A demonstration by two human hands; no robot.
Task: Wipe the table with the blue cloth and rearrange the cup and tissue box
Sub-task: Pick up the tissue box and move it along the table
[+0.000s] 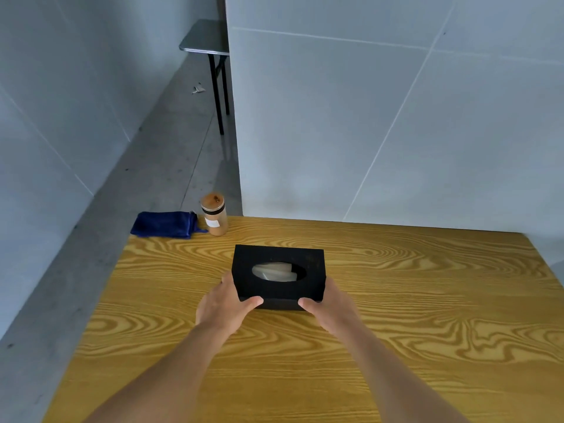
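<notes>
A black tissue box (279, 257) with white tissue showing in its oval slot sits near the middle of the wooden table (396, 315). My left hand (224, 303) grips its left end and my right hand (331, 306) grips its right end, thumbs on the near side. At the far left corner of the table stands a tan cup (214, 214) with a wooden lid and a dark band. The folded blue cloth (164, 224) lies just left of the cup, touching it.
A grey wall panel (396, 117) rises right behind the table's far edge. The table's left edge drops to a concrete floor (122, 209). A small grey table on black legs (210, 41) stands further back.
</notes>
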